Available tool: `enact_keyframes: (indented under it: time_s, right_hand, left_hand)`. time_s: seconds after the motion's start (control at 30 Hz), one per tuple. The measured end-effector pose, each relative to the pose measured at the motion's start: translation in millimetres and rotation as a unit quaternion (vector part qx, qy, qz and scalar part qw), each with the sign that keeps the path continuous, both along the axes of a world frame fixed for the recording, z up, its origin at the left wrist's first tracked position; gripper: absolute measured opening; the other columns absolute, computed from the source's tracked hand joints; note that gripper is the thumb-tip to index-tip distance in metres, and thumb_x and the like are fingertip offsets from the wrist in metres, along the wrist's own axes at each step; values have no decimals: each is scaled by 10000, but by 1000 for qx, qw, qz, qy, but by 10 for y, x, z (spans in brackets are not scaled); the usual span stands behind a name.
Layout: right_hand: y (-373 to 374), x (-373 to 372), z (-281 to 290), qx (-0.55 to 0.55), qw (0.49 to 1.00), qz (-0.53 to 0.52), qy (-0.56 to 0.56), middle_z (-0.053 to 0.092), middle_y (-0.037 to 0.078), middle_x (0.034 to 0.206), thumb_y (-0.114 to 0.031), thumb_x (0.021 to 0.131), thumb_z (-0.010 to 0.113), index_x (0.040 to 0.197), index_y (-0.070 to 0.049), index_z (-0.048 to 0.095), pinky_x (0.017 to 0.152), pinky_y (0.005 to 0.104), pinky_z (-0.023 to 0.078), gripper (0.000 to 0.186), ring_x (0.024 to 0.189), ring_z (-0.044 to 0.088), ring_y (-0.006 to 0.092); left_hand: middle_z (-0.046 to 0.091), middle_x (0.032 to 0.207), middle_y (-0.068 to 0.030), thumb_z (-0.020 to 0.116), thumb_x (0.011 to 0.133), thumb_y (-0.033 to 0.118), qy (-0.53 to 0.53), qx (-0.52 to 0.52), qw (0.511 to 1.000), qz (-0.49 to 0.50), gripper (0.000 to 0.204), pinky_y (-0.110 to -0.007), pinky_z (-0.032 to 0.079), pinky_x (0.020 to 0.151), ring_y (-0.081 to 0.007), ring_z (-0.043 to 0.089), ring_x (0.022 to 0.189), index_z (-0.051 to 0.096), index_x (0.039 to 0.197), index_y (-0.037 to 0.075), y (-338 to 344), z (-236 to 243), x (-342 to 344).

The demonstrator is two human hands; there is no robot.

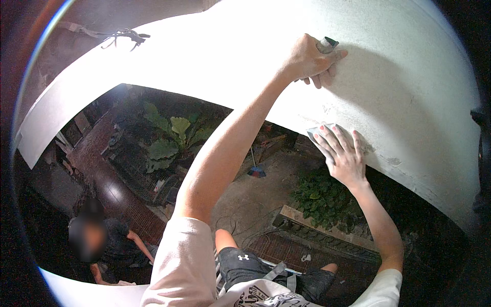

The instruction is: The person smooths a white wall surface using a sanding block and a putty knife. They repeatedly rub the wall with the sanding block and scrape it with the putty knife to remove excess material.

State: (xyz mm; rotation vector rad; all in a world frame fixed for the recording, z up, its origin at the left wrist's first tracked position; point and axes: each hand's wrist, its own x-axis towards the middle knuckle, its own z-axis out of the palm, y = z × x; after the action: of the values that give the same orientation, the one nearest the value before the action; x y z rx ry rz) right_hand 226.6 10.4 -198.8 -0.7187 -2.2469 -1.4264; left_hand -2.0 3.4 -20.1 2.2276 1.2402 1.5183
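Working a pale curved panel (pixel 424 92) with both bare hands; judged step: rubbing or smoothing its surface. Nearest: dark shorts (pixel 243 266) and a pale sleeve (pixel 179 266), forearms reaching up and away. Right hand (pixel 348 161): fingers extended and spread, laid over a thin grey sheet (pixel 311 132) against the panel's lower edge; the sheet's corner shows left of the fingertips. Cannot tell whether the thumb pinches it. Left hand (pixel 309 56), farther up the panel and to the left of the right hand: fingers curled round a short grey piece with a dark end (pixel 327 45), most of it hidden in the grip, so its kind is uncertain. Panel shows a chipped patch (pixel 394 161) to the right of the right hand; the area left of the left hand is washed out by light. Next move probably calls for even pressure along the edge towards that patch, sheet kept flat so its corner does not catch. At far left a dark tangled cord (pixel 128 37) lies by the panel's upper edge. Farthest, at ground level: a broom (pixel 257 172), a broad-leaved plant (pixel 176 133) to its left, low foliage (pixel 327 199) to its right, another person (pixel 115 238) at left.
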Motion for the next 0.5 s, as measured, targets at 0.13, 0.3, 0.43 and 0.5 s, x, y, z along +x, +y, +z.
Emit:
enact_keyframes:
  time_s: [0.13,0.3,0.43,0.5]
  right_hand:
    - [17,-628,141,-74,996,42,-9,91,-51,1600,-343,962,448,1522,-312,144,1183,541,41,638,1462,139,168]
    - [92,-1623,375,-118,984,130,-23,470,-3,1424,-356,925,498,1350,-197,513,1189,492,131,454,1378,325,192]
    - [137,-1676,505,-82,980,172,-53,508,7,1391,-332,883,548,1336,-182,527,1197,469,139,477,1356,358,191]
    - [139,-1425,509,-80,984,144,-65,401,8,1482,-345,867,566,1401,-205,447,1201,472,111,564,1407,274,197]
  left_hand:
    - [650,554,-88,574,886,568,-29,-16,999,14,594,-244,467,325,-145,627,420,672,620,46,-11,-18,15]
    - [646,549,-110,563,931,480,-15,-2,1000,17,575,-254,523,357,-167,644,430,659,642,-7,-4,-18,-38]
    - [637,529,-105,547,934,497,6,-5,1000,20,580,-254,515,356,-166,641,426,664,651,4,27,29,-92]
    - [633,520,-102,542,937,496,14,-20,999,37,573,-255,509,351,-166,640,427,668,657,12,47,33,-107]
